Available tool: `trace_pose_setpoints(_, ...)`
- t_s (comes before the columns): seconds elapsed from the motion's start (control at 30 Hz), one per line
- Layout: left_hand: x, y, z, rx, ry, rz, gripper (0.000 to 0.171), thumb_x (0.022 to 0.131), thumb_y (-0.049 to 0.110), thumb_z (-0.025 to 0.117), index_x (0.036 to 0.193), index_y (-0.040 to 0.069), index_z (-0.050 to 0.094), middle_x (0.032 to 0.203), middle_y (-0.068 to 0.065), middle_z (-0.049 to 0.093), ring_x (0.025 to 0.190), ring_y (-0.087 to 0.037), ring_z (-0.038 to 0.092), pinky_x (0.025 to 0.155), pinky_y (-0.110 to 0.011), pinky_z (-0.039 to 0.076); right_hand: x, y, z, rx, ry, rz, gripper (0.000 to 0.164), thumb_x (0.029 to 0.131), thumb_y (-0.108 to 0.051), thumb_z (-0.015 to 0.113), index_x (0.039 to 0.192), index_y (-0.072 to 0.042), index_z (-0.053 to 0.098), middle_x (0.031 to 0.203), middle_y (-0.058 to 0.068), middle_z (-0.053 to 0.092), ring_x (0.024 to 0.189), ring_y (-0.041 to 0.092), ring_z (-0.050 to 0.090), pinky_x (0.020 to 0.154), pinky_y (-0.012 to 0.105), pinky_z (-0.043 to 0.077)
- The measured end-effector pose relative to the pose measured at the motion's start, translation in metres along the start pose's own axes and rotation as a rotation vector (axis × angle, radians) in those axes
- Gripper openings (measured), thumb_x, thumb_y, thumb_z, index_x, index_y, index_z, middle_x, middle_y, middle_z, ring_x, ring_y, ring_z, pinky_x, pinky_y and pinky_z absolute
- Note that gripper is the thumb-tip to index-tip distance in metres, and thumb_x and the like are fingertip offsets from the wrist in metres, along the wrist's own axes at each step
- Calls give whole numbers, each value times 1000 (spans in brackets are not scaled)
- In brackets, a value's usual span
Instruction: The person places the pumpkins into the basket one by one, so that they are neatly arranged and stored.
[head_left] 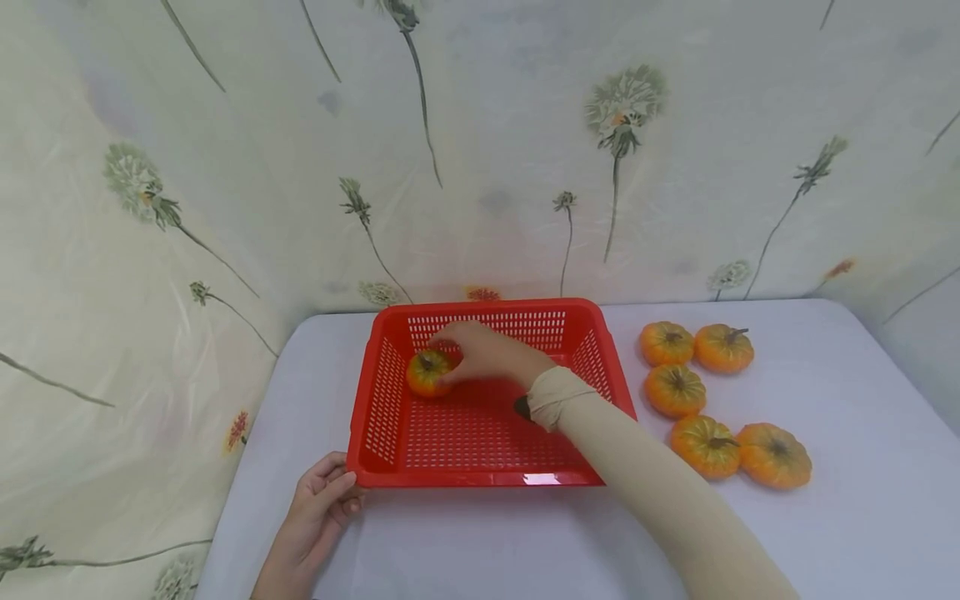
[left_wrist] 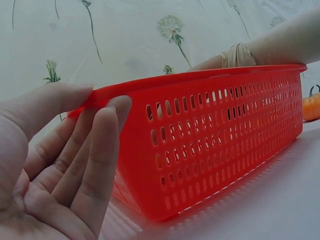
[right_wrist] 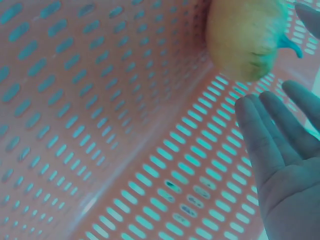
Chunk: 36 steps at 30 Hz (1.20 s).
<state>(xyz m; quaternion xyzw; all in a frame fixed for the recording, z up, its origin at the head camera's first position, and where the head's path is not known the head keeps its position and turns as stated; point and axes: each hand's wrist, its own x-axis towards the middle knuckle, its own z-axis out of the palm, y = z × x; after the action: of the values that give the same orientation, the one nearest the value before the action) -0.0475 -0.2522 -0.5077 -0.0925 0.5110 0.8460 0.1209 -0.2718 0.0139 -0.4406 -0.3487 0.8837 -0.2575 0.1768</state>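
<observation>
A red plastic basket (head_left: 472, 478) with slotted walls stands on the table. Its near left corner is pinched by my left hand (head_left: 318, 504), thumb over the rim and fingertips under it, as the left wrist view (left_wrist: 65, 165) also shows. One small orange and green pumpkin (head_left: 427, 372) sits inside, by the left wall. My right hand (head_left: 487, 350) reaches into the basket beside that pumpkin. In the right wrist view its fingers (right_wrist: 265, 135) are extended and spread, with a gap between the fingertips and the pumpkin (right_wrist: 245, 37).
Several more pumpkins (head_left: 675, 390) lie on the white-covered table (head_left: 840, 375) to the right of the basket. A curtain (head_left: 495, 125) printed with dandelions hangs behind the table and along its left side. My right forearm crosses the basket's near right corner.
</observation>
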Motion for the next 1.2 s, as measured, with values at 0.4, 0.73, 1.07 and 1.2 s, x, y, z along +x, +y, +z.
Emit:
trace_pose_setpoints(0.4,4,1,4,-13,-24,1,21,104,5,55,110,19,70,102,6,74,81,-5,67,71,-16,55,-29,-3,-25,47,74,-47,65,87,-41,83,144,-19,60,148,1,59,139,19,51,117,44,45)
trace_pose_setpoints(0.73,0,2,-1,1,-79,-1,23,106,6,51,111,21,69,105,8,74,82,-4,64,72,-16,53,-70,-12,-44,119,156,-69,59,88,-43,82,140,-24,61,141,-1,64,133,22,56,107,46,53)
trace_pose_setpoints(1.07,-1,3,-1,-20,-84,-6,25,106,5,51,109,21,70,103,8,75,81,-3,66,71,-15,54,-137,-7,-67,135,289,-56,60,87,-40,83,140,-27,60,140,-6,62,132,20,57,98,45,59)
trace_pose_setpoints(1.2,-1,2,-3,-8,-73,-6,24,106,6,51,111,21,69,105,8,75,82,-3,67,71,-15,54,-169,1,-71,187,305,15,60,88,-42,81,142,-31,57,143,-4,60,133,26,57,97,46,60)
